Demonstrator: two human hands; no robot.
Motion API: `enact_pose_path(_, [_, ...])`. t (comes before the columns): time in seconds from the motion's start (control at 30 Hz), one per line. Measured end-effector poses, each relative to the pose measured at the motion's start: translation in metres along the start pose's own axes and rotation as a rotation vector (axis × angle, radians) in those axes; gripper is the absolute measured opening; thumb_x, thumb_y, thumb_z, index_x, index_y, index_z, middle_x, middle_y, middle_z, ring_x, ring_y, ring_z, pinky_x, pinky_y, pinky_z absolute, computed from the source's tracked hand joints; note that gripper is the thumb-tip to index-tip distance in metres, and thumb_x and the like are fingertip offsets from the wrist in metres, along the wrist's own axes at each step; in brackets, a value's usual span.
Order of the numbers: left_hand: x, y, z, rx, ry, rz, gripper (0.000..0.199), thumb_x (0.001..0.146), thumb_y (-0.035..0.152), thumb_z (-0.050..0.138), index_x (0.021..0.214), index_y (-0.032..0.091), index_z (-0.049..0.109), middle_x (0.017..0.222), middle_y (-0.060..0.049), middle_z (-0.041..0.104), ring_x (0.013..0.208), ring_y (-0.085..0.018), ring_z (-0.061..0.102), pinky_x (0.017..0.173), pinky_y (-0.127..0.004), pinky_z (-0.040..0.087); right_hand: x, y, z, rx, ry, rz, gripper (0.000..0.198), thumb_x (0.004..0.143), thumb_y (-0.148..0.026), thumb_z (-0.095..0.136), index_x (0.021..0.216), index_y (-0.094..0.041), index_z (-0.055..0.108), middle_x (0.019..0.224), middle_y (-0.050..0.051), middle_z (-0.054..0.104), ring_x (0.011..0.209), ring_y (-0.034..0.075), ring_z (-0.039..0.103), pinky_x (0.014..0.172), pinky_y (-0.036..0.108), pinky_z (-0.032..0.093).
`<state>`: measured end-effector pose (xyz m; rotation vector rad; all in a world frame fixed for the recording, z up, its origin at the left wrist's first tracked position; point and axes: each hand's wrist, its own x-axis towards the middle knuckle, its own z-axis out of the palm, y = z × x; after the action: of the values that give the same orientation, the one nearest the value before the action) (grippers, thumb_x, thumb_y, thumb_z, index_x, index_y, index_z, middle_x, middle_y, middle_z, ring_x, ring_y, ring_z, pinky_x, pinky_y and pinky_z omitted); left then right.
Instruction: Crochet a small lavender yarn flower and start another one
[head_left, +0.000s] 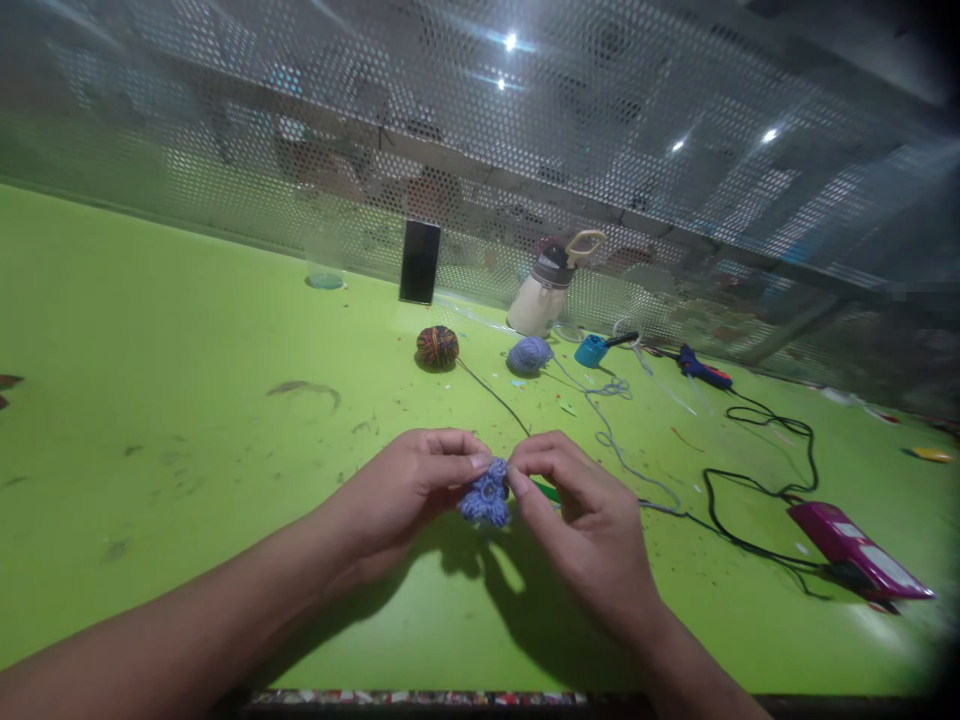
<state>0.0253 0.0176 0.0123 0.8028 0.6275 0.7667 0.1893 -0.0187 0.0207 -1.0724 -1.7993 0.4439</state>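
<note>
A small blue-purple crocheted flower (486, 495) with puffy petals is held up over the table between my two hands. My left hand (420, 475) pinches its left edge between thumb and fingers. At its upper right edge, the thumb and index finger of my right hand (581, 510) are closed on it. A slim green thing (547, 491) shows partly behind my right fingers; its kind is hidden. Beyond my hands lie a ball of blue-purple yarn (529, 355), its strand trailing right and toward my right hand, and a dark multicoloured yarn ball (437, 346) whose strand runs toward my hands.
A phone (419, 262) leans against the perforated metal screen (360, 180). Near it stand a cream bottle (540, 295) and a small blue container (592, 351). To the right are a glue gun (703, 368), black cord and a magenta power strip (859, 550) on the green table (187, 400).
</note>
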Motion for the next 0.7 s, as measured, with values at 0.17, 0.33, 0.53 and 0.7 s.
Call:
enact_pose_path(0.17, [-0.0007,0.0013,0.0010,-0.004,0.011,-0.016,0.013,0.074,0.020,0.073,0.071,0.011,0.064,0.069,-0.002,0.061,0.066,-0.012,0.052,0.069,-0.026,0.037,0.0006,0.0001,0.0000,0.027,-0.005,0.023,0.013,0.085,-0.009,0.057,0.074,-0.014,0.062,0.077,0.006,0.059,0.074,0.018,0.057,0.066,0.032,0.045])
enact_pose_path(0.33, [-0.0014,0.0031,0.0014,-0.013,0.027,-0.028,0.012,0.073,0.019,0.073,0.069,0.011,0.064,0.069,-0.003,0.062,0.065,-0.012,0.053,0.069,-0.026,0.037,-0.0001,-0.0008,-0.0012,0.058,-0.013,0.052,0.014,0.085,-0.010,0.057,0.073,-0.014,0.063,0.077,0.006,0.060,0.074,0.018,0.057,0.066,0.032,0.045])
enact_pose_path(0.53, [-0.0012,0.0035,0.0016,-0.015,0.000,-0.023,0.015,0.072,0.022,0.075,0.069,0.011,0.065,0.068,-0.002,0.061,0.065,-0.011,0.052,0.068,-0.025,0.037,0.0009,-0.0019,-0.0025,0.092,-0.032,0.088,0.014,0.086,-0.014,0.057,0.073,-0.016,0.062,0.076,0.005,0.059,0.073,0.017,0.057,0.065,0.031,0.045])
enact_pose_path(0.7, [-0.0001,0.0018,0.0009,-0.027,-0.019,-0.026,0.012,0.073,0.018,0.073,0.069,0.011,0.065,0.067,-0.002,0.060,0.063,-0.010,0.052,0.066,-0.024,0.037,0.0015,0.0003,-0.0015,0.125,-0.041,0.122,0.015,0.086,-0.015,0.057,0.072,-0.017,0.061,0.075,0.004,0.059,0.072,0.017,0.056,0.065,0.032,0.045])
